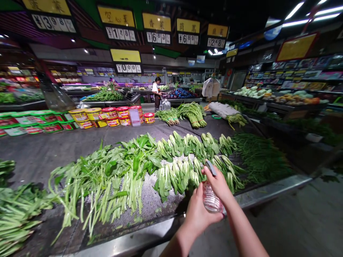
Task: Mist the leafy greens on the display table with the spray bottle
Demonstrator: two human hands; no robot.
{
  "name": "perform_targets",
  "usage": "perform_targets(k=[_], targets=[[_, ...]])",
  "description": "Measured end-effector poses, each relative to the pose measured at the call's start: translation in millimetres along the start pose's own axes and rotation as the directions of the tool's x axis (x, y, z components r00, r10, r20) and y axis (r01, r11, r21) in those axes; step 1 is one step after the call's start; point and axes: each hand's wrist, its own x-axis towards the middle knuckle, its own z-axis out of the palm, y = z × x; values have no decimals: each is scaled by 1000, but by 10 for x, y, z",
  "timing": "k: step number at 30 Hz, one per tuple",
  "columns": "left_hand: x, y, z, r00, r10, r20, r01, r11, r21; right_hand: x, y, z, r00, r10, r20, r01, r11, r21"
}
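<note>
I hold a clear plastic spray bottle [210, 198] with both hands over the front edge of a vegetable stand. My left hand [197, 212] cups the bottle's lower body. My right hand [219, 184] wraps its top, by the grey trigger head [210, 167]. The nozzle points toward rows of bok choy [184, 167] just beyond my hands. Long-stemmed leafy greens [112, 178] lie to the left of the bok choy on the mesh display surface [150, 200].
Green beans [259, 157] lie at the right, more greens [16, 210] at far left. Stacked red, yellow and green tubs [80, 119] and bundled greens [191, 114] sit at the back. A metal rim [273, 192] edges the stand. A person [156, 93] stands far back among other stalls.
</note>
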Motion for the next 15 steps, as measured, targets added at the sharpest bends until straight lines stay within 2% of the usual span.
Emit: perform_targets(k=[6, 15], targets=[[19, -7, 123, 999, 32, 32, -31, 999, -15, 4, 53, -121, 1000, 20, -16, -21, 997, -76], [160, -56, 5, 996, 33, 84, -30, 999, -34, 103, 113, -35, 996, 70, -52, -72, 997, -38]])
